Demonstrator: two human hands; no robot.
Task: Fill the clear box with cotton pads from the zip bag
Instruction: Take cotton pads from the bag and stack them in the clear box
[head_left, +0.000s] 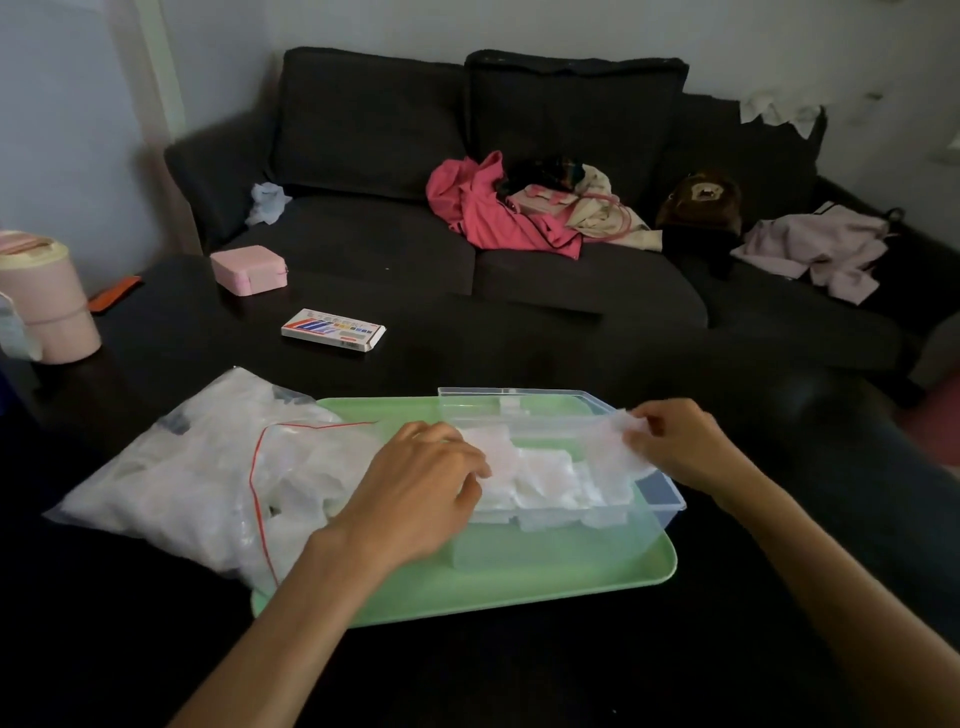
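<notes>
A clear plastic box (660, 506) with its lid tipped back stands on a green tray (519, 587). White cotton pads (545, 480) lie inside it in rows. The zip bag (192, 478), red-lined at its open mouth and full of pads, lies at the tray's left end. My left hand (421, 478) reaches over the box's left side with fingers curled onto the pads. Above the box's right side, my right hand (680, 441) pinches a thin white pad (613, 441).
The tray sits on a dark table. Farther back lie a flat colourful carton (333, 330), a pink case (249, 270) and a pink cylinder container (44, 296) at the left edge. A dark sofa (374, 130) with clothes stands behind.
</notes>
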